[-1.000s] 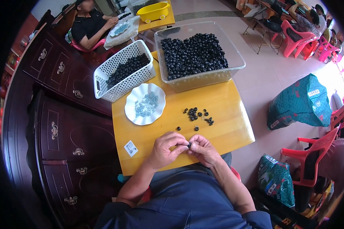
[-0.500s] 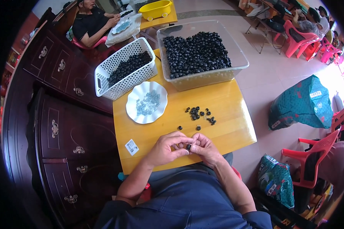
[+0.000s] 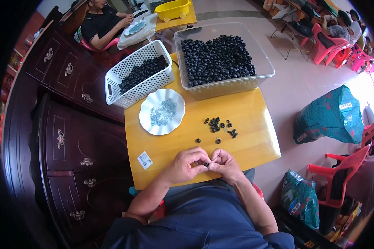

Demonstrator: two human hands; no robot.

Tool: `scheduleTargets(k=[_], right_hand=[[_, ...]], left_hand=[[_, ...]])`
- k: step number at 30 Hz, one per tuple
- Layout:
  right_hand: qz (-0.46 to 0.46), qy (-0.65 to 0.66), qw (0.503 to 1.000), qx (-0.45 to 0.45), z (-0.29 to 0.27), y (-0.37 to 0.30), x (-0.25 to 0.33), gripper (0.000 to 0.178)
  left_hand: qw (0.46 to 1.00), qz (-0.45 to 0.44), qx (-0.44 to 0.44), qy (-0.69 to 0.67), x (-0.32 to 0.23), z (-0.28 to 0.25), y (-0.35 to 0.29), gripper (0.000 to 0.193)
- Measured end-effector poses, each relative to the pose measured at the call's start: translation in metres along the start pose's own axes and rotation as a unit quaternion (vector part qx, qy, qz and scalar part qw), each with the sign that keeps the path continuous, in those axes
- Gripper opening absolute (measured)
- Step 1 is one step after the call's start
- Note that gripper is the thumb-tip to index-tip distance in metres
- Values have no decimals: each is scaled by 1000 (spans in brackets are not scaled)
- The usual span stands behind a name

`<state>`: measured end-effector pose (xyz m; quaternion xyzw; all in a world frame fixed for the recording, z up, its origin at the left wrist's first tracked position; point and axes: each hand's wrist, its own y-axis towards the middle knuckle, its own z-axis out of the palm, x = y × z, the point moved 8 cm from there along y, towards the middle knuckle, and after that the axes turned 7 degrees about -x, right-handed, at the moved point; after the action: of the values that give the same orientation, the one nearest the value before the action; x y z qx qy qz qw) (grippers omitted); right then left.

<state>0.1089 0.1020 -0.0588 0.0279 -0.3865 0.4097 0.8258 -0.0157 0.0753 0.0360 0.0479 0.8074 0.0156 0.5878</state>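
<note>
My left hand [image 3: 186, 166] and my right hand [image 3: 227, 167] meet over the table's near edge, fingertips pinched together. Between them they grip a small black ring-shaped part [image 3: 206, 164], mostly covered by the thumbs. Just beyond my fingers lie two loose black rings, one of them a short thick ring [image 3: 218, 141]. Farther off is a loose cluster of the same black parts [image 3: 215, 124], with a few tiny clear bits near them. A white scalloped plate [image 3: 146, 123] to the left holds many small clear, bluish pieces [image 3: 164, 112].
A clear plastic bin [image 3: 226, 86] full of black parts and a white perforated basket [image 3: 143, 92] with more stand on the far side of the yellow table [image 3: 253, 139]. Dark wooden drawers [image 3: 83, 141] border the left. Green sacks [image 3: 330, 114] and red chairs stand right. Another person sits far left.
The view has shifted slightly, so the table appears a little lower and to the right. My fingers have closed in around the black ring, which now shows less. The pieces on the table lie as before.
</note>
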Motion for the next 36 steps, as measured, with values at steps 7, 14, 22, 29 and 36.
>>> scheduleTargets(k=[7, 14, 22, 29, 36], right_hand=[[20, 9, 1000, -17, -4, 1, -4, 24], [44, -16, 999, 10, -4, 3, 1, 22], [72, -24, 997, 13, 2, 5, -3, 20], [72, -21, 997, 19, 11, 5, -4, 20], [45, 5, 999, 23, 9, 5, -2, 23]], left_hand=[[1000, -20, -6, -13, 7, 0, -2, 20], [997, 57, -23, 38, -5, -3, -6, 21], [995, 65, -45, 57, 1, -8, -11, 16], [993, 73, -41, 87, 3, -10, -18, 19], [994, 79, -76, -10, 0, -10, -15, 20]])
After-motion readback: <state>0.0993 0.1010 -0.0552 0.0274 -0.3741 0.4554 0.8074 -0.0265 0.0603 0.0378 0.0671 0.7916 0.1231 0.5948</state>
